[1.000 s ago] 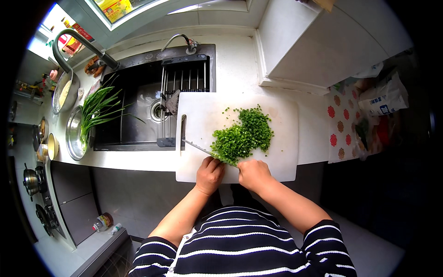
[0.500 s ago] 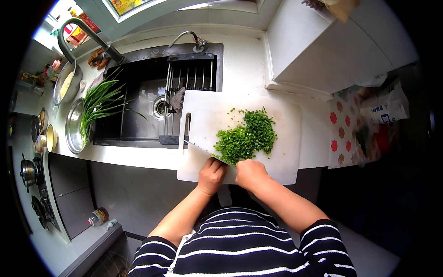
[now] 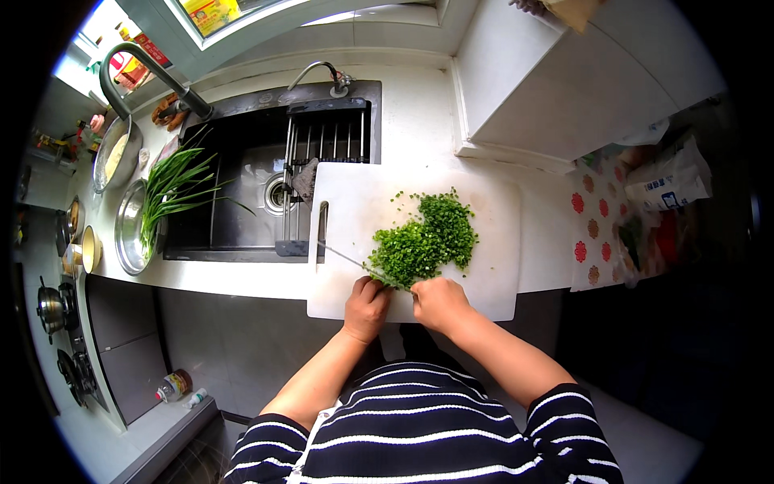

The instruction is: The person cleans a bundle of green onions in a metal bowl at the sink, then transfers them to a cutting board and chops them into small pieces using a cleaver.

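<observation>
A heap of finely chopped green onions point(image 3: 427, 240) lies on the white cutting board point(image 3: 496, 202). My right hand point(image 3: 441, 303) is closed round the handle of a knife at the board's near side. The knife's thin blade point(image 3: 345, 257) slants away to the left, along the heap's near edge. My left hand point(image 3: 368, 310) rests on the board just left of the right one, fingers curled in against the blade. Whatever is under those fingertips is hidden. A few green bits are scattered beyond the heap.
Behind the board's left part lies a dark sink point(image 3: 242, 206) with a metal drying rack point(image 3: 326, 141). Long green onions point(image 3: 173, 189) hang out of a steel bowl point(image 3: 129, 222) on the left. A flower-patterned cloth point(image 3: 592, 230) and bags are at the right.
The view has shifted slightly, moving the counter a little left and down in the picture. Both hands keep nearly the same place on the board, and the right still grips the knife.
</observation>
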A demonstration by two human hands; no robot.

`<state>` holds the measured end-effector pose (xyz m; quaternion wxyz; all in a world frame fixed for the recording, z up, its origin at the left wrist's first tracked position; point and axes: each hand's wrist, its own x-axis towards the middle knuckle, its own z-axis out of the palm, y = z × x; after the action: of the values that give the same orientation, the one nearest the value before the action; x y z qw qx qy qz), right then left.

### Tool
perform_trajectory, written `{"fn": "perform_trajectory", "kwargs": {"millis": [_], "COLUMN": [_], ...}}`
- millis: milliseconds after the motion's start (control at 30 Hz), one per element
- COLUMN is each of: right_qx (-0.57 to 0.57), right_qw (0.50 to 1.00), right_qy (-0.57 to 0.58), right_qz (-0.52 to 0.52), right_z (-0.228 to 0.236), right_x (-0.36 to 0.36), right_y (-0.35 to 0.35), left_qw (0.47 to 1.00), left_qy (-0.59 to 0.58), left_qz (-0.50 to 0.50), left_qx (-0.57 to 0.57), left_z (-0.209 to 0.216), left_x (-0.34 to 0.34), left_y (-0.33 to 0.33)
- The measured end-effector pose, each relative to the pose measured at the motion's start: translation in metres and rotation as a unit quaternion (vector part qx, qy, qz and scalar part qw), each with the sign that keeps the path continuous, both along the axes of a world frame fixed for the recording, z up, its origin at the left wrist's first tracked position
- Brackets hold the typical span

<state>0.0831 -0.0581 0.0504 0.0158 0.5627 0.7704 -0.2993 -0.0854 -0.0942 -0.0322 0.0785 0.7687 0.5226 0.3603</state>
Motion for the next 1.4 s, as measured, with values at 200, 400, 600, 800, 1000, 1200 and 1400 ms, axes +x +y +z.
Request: {"fn": "perform_trajectory", "kwargs": {"millis": [200, 400, 600, 800, 1000, 1200, 1400], "right_qx": [-0.085, -0.141, -0.151, -0.068, -0.033, -0.048, -0.106], "right_qw": [0.994, 0.982, 0.981, 0.996, 0.999, 0.998, 0.989], "right_qy": [-0.074, -0.124, -0.119, -0.061, -0.007, -0.047, -0.098], "right_qz": [0.011, 0.029, 0.034, 0.008, -0.010, 0.019, 0.020], "right_z": [0.020, 0.034, 0.018, -0.014, 0.000, 0.011, 0.024], "right_x": [0.006, -0.004, -0.021, -0.026, -0.007, 0.005, 0.000], "right_y": [-0.005, 0.004, 0.013, 0.014, 0.004, -0.012, -0.011], "left_qw": [1.000, 0.999, 0.999, 1.000, 0.999, 0.999, 1.000], "left_qy": [-0.009, -0.043, -0.038, -0.019, 0.006, 0.009, 0.008], "left_qz": [-0.006, -0.003, -0.011, -0.013, -0.032, -0.033, -0.025], "left_qx": [0.010, -0.015, -0.002, 0.004, -0.002, 0.010, 0.008], "left_z": [0.003, 0.001, 0.003, 0.003, 0.012, 0.004, 0.005], "left_x": [0.000, -0.003, -0.004, -0.004, -0.006, -0.006, -0.006], "left_y": [0.001, -0.001, 0.001, -0.001, -0.004, -0.005, -0.006]}}
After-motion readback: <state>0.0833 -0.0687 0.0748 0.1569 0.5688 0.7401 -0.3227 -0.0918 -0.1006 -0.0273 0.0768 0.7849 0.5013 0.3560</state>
